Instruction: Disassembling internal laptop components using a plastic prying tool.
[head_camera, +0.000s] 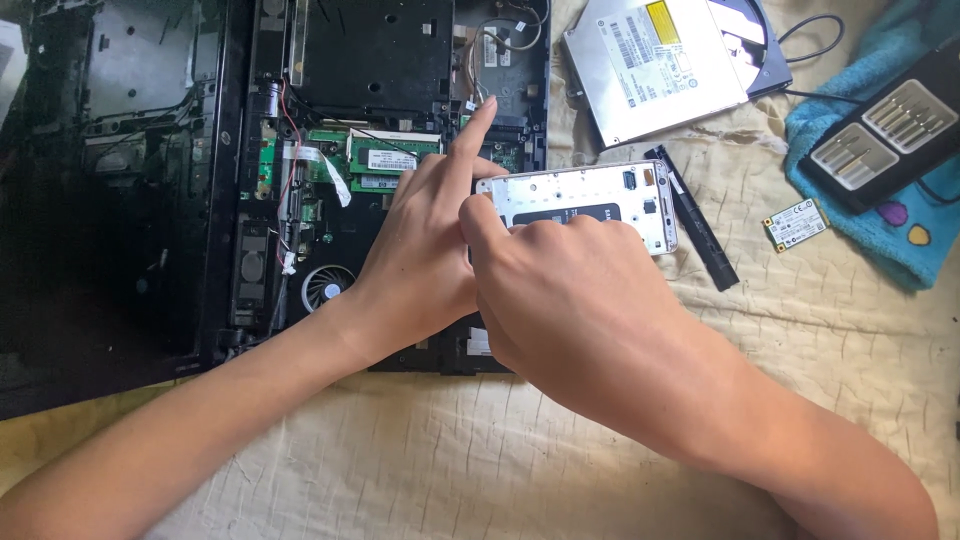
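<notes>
Silver metal drive caddy (590, 195) held flat between both hands above the right edge of the opened black laptop base (300, 150), left hand (420, 250) gripping its left end with the index finger stretched up toward the green memory module (392, 158), right hand (570, 290) closed over its near edge, thumb pressed at the caddy's corner. Round fan (325, 285) just left of the left wrist, silver optical drive (660, 60) on the cream cloth (500, 450) beyond, black plastic strip (695, 220) just right of the caddy. Small green card (796, 223) and black bit case (890, 130) on the blue towel (900, 240), well apart to the right.
</notes>
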